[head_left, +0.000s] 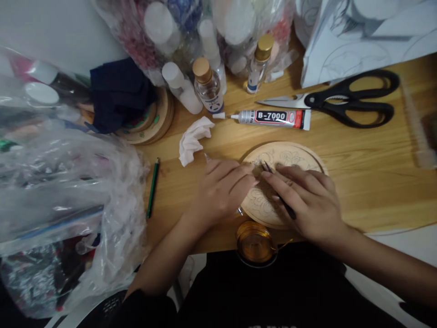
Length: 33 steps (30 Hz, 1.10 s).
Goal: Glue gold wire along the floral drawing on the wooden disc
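A round wooden board [264, 205] with pencilled flower patterns lies near the table's front edge. My right hand [307, 198] rests over its right part, fingers closed on dark pointed tweezers [286, 207] whose tips touch the upper middle of the drawing. My left hand [223, 189] is at the board's left edge, its fingers pressed together near the tweezer tips; what they hold is too small to make out. A metal tip [240, 211] shows beneath this hand. Below the board, a spool of gold-coloured wire [256, 242] sits at the table edge.
Behind the board are a B-7000 glue tube [273, 118], black-handled scissors [351, 99], capped bottles [209, 89] and crumpled tissue [194, 139]. A green pencil [153, 187] lies left, beside plastic bags [119, 182]. Drawn paper sheets [358, 57] lie at the back right.
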### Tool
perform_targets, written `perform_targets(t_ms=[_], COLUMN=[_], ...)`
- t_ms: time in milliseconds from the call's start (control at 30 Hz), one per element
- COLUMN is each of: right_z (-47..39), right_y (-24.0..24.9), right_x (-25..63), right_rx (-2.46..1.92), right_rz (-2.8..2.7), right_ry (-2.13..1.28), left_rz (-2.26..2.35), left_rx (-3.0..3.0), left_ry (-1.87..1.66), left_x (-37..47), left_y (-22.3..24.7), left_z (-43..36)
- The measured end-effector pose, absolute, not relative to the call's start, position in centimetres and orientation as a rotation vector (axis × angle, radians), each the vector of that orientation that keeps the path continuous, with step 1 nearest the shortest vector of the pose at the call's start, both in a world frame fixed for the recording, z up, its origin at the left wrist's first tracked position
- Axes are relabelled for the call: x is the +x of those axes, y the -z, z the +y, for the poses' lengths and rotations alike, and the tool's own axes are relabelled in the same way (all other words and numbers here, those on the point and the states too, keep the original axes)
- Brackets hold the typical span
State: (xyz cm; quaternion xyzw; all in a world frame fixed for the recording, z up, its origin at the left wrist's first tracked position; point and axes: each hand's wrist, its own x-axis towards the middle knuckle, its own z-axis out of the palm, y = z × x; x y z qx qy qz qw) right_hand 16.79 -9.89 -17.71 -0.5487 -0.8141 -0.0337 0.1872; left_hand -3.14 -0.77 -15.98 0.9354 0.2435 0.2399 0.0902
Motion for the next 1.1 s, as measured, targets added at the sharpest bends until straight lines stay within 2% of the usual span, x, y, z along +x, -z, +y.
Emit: perform_targets(t_ms=[433, 733, 833, 933, 1033, 1100], right_z=[-9.8, -9.8, -9.7, -9.7, -9.6, -9.6], right_y=[17.7, 17.8, 17.9, 17.9, 17.9, 17.9], right_x=[16.8, 16.6, 16.5, 16.5, 16.4, 16.4], right_rx=[-1.544, -1.523, -1.519, -1.524, -1.516, -1.512], right_rz=[-2.280, -2.268, -2.265, -2.261, -2.244, -2.243], right_ry=[0.094, 0.101, 0.100, 0.114, 0.145, 0.164], left_rz=[1.043, 0.842, 0.867, 1.108, 1.162, 1.073], left_rx=[3.044, 3.060, 2.681, 1.836, 1.030, 0.702], left_ry=[-0.448, -0.370, -0.605, -0.820, -0.891, -0.902], left_x=[-1.7, -2.8, -3.4, -3.4, -2.7, -2.1], left_y=[15.2, 15.2, 15.3, 14.9, 14.4, 14.1], left_z=[-4.1, -4.1, -4.0, -4.1, -4.2, -4.4])
